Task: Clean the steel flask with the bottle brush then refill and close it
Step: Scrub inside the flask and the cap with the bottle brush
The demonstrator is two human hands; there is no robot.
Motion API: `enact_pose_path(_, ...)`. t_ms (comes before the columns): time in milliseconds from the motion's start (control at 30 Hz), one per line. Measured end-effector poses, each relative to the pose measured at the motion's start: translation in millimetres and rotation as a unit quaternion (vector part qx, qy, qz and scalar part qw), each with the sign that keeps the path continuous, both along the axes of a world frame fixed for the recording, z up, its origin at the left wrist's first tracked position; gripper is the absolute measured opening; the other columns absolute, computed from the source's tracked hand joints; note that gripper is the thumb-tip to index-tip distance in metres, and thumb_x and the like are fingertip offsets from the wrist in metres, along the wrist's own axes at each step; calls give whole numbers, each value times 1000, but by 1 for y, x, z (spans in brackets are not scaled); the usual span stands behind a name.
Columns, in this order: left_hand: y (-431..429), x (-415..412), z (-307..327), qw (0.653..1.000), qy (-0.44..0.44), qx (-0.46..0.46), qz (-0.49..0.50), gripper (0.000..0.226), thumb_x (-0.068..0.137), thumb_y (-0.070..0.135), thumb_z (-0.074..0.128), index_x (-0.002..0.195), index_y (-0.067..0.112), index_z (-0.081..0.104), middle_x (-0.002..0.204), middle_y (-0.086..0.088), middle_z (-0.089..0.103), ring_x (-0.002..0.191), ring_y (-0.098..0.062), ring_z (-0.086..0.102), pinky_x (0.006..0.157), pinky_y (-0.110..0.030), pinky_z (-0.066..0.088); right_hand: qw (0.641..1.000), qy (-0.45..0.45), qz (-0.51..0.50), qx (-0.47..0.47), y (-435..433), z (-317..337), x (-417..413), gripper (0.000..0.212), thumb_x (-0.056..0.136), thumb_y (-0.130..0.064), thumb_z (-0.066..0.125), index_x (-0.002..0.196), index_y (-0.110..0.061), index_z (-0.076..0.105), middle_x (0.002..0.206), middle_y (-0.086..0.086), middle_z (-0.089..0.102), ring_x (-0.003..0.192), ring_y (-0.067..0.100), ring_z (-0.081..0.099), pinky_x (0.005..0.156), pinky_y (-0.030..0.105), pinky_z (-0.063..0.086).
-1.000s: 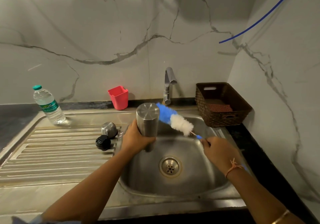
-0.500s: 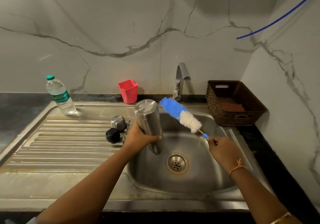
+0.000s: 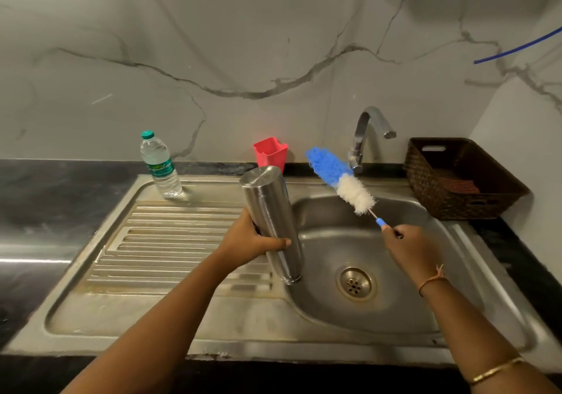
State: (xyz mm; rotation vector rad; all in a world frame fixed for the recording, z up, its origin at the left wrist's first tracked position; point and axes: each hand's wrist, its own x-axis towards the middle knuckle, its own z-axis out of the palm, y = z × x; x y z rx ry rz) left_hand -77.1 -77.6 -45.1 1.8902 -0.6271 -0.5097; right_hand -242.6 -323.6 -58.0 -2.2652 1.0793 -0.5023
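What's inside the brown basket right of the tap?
A reddish, textured pad lies on the floor of the basket. The basket's near wall covers the front of the floor, so anything lying there cannot be seen.

Open basin [image 3: 395,314], tap [image 3: 362,138] behind
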Motion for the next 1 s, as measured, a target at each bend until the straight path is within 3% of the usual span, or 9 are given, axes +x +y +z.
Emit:
enact_pose_path(100,33,23,10,1000,-1,14,-6,76,63,17,87,126,21,46,105,5,62,93,-11,61,58,-21,54,1000,0,0,0,17,-2,11,46,92,-26,51,51,-6,47,49,9,47,50,26,44,49,29,27)
enact_pose_path(333,96,80,18,998,-22,61,-12,70,67,13,84,119,29,41,103,13,56,94,-7,56,65,-14,47,999,16,-22,-20,48,-6,28,48,93,-28,51,51,-5,46,48,8,45,48,24,40,49,28,25)
enact_pose_path(467,111,114,13,996,-53,75,13,70,65,14,85,121,25,43,103,11,56,97,-11,54,79,-23,45,998,9,-42,-35,61,-8,40,47,93,-29,51,56,-1,52,51,10,50,49,24,43,47,28,26)
enact_pose_path(767,100,175,9,993,-95,62,25,74,66,10,83,126,21,42,113,4,53,105,-16,49,86,-30,43,995,7,-85,-49,67,-7,53,47,93,-29,50,55,-3,51,52,12,51,51,27,44,48,29,28)
enact_pose_path(1000,87,198,1,996,-76,45,34,79,68,11,82,133,16,38,120,0,51,107,-17,48,91,-34,45,995,13,-90,-32,64,-10,53,42,94,-31,48,70,0,64,63,15,59,61,31,53,53,32,37)
